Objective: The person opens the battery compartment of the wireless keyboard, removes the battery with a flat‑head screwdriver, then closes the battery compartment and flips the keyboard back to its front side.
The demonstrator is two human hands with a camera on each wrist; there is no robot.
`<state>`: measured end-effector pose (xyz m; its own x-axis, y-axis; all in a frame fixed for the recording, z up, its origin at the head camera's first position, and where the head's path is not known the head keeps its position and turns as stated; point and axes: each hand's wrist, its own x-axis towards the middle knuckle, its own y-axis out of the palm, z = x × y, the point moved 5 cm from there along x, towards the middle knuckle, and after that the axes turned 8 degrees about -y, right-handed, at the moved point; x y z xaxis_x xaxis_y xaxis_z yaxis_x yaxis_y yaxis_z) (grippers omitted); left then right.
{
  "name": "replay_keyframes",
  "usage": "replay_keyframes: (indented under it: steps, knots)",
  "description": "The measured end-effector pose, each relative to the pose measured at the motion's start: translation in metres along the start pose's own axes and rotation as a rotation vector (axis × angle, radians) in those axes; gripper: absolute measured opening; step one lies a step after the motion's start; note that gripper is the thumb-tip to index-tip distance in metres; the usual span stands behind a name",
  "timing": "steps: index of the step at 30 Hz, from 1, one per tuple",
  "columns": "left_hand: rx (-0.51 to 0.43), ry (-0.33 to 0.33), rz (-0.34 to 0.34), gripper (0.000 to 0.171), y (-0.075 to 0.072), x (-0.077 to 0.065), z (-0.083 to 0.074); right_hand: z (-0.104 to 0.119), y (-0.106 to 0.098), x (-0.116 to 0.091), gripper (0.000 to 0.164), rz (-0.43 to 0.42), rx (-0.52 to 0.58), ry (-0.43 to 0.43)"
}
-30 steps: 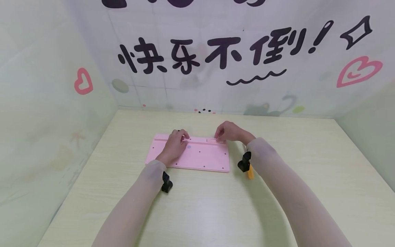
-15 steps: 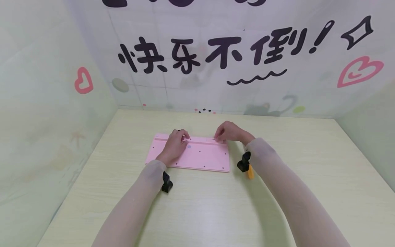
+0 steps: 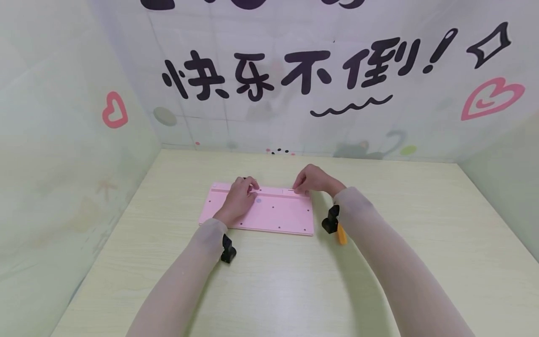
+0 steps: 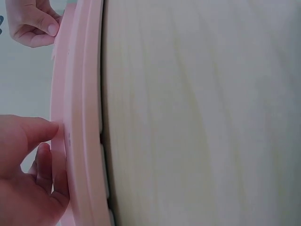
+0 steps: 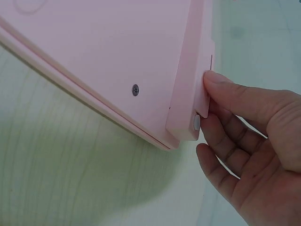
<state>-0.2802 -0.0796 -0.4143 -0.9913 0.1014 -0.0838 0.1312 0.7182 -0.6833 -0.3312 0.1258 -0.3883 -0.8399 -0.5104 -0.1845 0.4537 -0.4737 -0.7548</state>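
Note:
A pink keyboard lies face down on the table, its screw-dotted underside up. Dark gaps between keys show along its lower edge in the left wrist view. My left hand grips the raised ridge along the far side, thumb on one face and fingers curled against it. At the ridge's right end, my right hand pinches a small pink battery cover between thumb and fingers. One edge of that cover stands out from the ridge, close to a pale round button.
An orange handle lies on the table right of the keyboard, partly hidden beneath the right forearm. A printed cloth hangs behind the table. Black cameras are strapped to both wrists.
My right wrist and forearm have shifted slightly left, while the fingers stay at the battery cover. The left hand and the keyboard hold their places.

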Motion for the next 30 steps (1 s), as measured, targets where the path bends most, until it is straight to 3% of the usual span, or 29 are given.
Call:
replay_keyframes:
  steps: [8, 19, 25, 30]
  knots:
    - [-0.01, -0.008, 0.004, 0.011, 0.0, -0.001, -0.001, -0.005, -0.002, 0.002, 0.012, 0.024, 0.053, -0.013]
    - [-0.004, -0.006, -0.004, 0.011, 0.0, -0.001, -0.002, -0.016, -0.002, 0.003, 0.019, 0.061, 0.172, 0.072]
    - [-0.007, -0.001, -0.001, 0.011, 0.0, -0.001, -0.002, -0.015, -0.002, 0.002, 0.02, 0.058, 0.167, 0.069]
    - [-0.009, -0.005, 0.003, 0.011, -0.001, -0.001, -0.001, -0.012, -0.001, 0.006, 0.016, 0.061, 0.098, 0.046]
